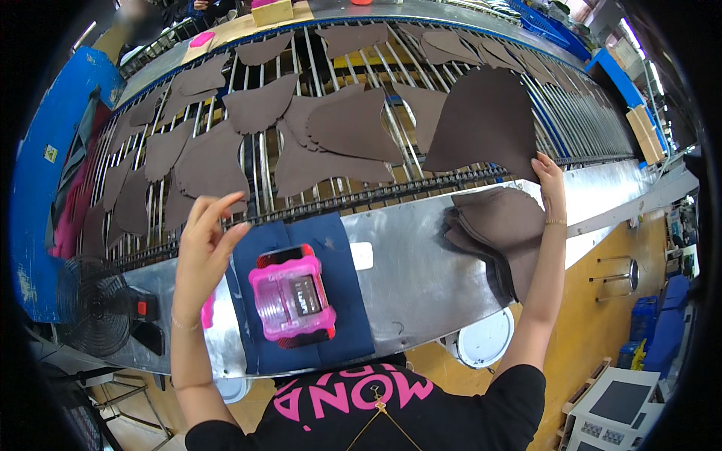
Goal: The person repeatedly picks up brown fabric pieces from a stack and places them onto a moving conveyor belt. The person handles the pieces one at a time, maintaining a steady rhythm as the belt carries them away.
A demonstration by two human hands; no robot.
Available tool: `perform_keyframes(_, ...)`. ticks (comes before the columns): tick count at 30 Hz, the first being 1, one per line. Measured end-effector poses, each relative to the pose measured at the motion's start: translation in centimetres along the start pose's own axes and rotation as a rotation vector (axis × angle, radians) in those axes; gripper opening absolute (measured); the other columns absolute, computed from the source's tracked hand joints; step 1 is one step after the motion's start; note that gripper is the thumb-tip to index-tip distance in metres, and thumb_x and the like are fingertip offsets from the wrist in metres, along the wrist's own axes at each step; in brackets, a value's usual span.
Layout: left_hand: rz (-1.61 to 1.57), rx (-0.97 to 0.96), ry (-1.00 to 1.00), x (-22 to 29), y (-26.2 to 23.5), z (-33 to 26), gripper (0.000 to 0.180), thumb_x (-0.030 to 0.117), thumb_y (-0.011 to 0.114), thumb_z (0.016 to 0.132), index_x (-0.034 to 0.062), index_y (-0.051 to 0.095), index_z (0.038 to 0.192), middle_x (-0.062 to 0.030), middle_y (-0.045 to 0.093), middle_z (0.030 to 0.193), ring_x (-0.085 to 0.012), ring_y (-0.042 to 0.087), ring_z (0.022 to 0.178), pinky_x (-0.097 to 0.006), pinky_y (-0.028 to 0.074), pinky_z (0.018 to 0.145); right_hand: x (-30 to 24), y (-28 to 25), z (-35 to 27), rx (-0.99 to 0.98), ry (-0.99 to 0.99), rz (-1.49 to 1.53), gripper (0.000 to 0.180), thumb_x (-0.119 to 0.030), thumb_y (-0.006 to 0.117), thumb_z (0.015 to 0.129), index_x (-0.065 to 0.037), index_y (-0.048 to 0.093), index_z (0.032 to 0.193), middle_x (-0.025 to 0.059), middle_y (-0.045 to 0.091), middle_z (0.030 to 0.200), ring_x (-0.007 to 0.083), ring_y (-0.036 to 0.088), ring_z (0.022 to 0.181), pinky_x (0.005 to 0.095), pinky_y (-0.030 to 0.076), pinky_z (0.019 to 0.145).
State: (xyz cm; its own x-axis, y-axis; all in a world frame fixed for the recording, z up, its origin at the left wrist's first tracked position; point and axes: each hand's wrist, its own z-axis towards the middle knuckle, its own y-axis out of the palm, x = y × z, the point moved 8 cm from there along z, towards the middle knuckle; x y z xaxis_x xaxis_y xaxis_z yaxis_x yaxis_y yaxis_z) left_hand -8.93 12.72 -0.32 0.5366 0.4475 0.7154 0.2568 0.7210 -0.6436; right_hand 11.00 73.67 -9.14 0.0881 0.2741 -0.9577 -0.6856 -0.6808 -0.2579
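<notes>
My right hand (551, 180) is closed on the lower right corner of a dark brown cut sheet piece (485, 124) with one rounded end, raised at the front of a conveyor of metal rods (410, 161). Below it, a stack of similar brown pieces (504, 214) rests on the metal ledge (406, 278). My left hand (204, 237) hovers over the ledge's left part with fingers bent and apart, holding nothing. Close to it, a pink and clear plastic case (289, 297) with red and black ends lies on a dark blue sheet (350, 319).
Many brown pieces (353, 124) lie spread over the rods, some overlapping. A black fan (94, 307) stands at the left, near a blue machine housing (45, 188). On the right are a slanting metal bar (632, 203), a stool (623, 274) and a white-lidded bucket (487, 337).
</notes>
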Motion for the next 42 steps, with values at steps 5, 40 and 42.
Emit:
perform_keyframes(5,0.029,0.118,-0.16,-5.2,-3.4,-3.0,0.042,0.003,0.065,0.084,0.0062,0.058,0.125,-0.0012,0.047,0.092,-0.0051,0.038,0.064,-0.02,0.034,0.056,4.6,2.6,7.4,-0.07,0.119,-0.104,0.034,-0.007,0.057,0.093,0.009,0.055,0.122,0.009,0.065,0.109,0.0128,0.061,0.094,0.0253,0.046,0.086)
perform_keyframes(40,-0.305,0.03,-0.199,-9.3,-1.8,-9.0,0.042,0.005,0.059,0.092,0.0063,0.05,0.133,0.0018,0.049,0.075,-0.0008,0.034,0.054,-0.016,0.028,0.045,1.9,-1.0,-25.3,0.641,0.129,-1.113,0.038,-0.015,0.058,0.089,-0.002,0.05,0.125,0.0235,0.063,0.104,0.0383,0.061,0.096,0.0473,0.048,0.082)
perform_keyframes(42,-0.304,0.042,-0.19,-9.5,-2.3,-9.5,0.038,0.003,0.059,0.092,0.0063,0.054,0.13,0.0019,0.051,0.079,-0.0007,0.038,0.057,-0.016,0.03,0.046,-0.4,0.2,-25.0,0.538,0.325,-1.054,0.033,-0.007,0.051,0.09,-0.006,0.051,0.123,0.0225,0.066,0.088,0.043,0.063,0.077,0.0487,0.05,0.072)
